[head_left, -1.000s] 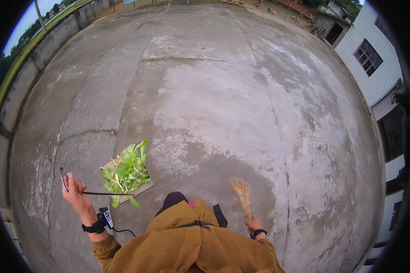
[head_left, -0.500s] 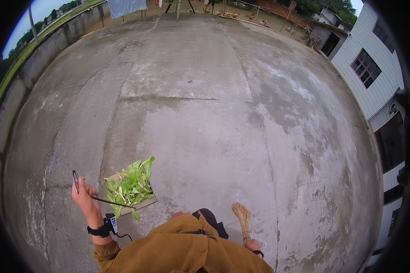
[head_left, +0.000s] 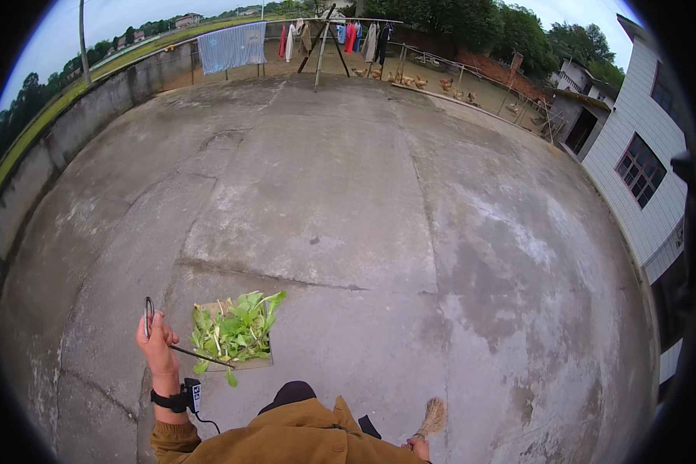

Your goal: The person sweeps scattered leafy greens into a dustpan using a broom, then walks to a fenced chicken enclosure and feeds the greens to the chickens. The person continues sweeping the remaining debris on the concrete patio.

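We stand on a wide concrete yard and carry two things. Our left hand, at the lower left of the frame, has its grip closed around the thin dark wire handle of a dustpan; the handle runs down and to the right to the flat pan just beside the hand. The pan is held off the ground, roughly level, and is heaped with green leaves, a few of them hanging over its near edge. A black wrist device with a cable sits on that forearm.

Our right hand, at the bottom edge right of centre, is mostly hidden by the brown jacket. Its grip seems closed on the short straw broom, whose bristles rise just above it, though the fingers are too hidden to be sure.

We judge that the sweeping itself is over and we are in the carrying step, with the gathered leaves loaded. The next move calls for keeping the pan level so the loose leaves do not slide off.

Far off, at the top of the frame, laundry hangs on a line, and a white building stands at the right.
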### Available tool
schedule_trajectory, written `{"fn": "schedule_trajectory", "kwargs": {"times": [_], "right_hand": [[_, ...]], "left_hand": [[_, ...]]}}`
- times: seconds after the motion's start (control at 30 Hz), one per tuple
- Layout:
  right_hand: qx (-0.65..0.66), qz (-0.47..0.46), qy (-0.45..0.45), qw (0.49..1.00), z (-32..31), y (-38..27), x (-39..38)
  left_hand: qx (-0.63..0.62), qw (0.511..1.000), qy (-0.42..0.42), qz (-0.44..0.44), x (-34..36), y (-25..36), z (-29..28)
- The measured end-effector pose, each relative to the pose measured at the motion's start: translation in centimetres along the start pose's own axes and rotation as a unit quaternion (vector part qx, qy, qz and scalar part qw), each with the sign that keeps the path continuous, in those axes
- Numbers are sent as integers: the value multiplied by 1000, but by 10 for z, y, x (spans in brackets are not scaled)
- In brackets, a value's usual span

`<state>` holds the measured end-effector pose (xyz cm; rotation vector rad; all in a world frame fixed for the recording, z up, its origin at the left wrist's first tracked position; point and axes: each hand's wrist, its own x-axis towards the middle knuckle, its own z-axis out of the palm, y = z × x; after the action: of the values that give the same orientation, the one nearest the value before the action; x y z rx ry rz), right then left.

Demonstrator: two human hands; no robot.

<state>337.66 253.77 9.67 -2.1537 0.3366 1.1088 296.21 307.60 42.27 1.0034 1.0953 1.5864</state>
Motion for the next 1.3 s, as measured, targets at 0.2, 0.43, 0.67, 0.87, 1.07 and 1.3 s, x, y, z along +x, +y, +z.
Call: {"fn": "schedule_trajectory", "kwargs": {"times": [0.2,0.43,0.67,0.87,1.07,1.3], "right_hand": [[-67,-28,-44,996,28,-268,153],[-18,-35,-45,998,67,-568,261],[136,-52,-120,982,102,-890,408],[264,-103,-191,940,118,-1152,538],[456,-132,-162,865,170,-1429,659],[430,-212,-160,863,191,-1698,798]], "left_hand": [[-23,999,-37,-20,147,-115,223],[-13,997,-34,-66,329,-228,485],[-7,999,-20,-30,500,-332,719],[-1,1000,11,-26,627,-389,933],[110,990,6,88,759,-462,1141],[99,993,-39,47,933,-577,1385]]}}
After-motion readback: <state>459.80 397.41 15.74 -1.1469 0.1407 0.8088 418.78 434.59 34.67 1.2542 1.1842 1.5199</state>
